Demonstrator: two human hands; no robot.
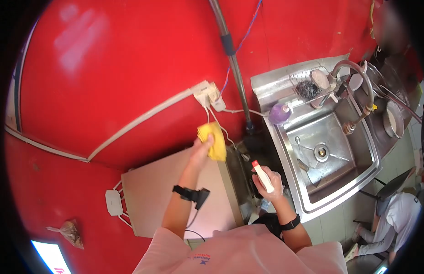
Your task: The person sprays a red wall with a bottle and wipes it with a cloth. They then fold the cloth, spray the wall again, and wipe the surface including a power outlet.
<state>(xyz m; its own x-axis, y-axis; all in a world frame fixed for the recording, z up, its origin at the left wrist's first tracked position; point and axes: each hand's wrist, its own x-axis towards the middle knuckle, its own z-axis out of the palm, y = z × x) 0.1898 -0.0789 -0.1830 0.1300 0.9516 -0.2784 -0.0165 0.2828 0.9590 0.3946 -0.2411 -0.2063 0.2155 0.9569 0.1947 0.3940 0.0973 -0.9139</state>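
Note:
My left hand is closed around a folded yellow cloth, held above the far right corner of a light, flat-topped surface. In my right hand is a spray bottle; its white spray head with a red tip shows, while the lower part is hidden by the hand. This hand is just left of the steel sink's near edge. Whitish wet patches show on the right hand's fingers.
To the right, the steel sink holds a few utensils under a curved tap. A purple bottle stands at its rim. Ahead are a socket with cords and a vertical pipe. A person sits at lower right.

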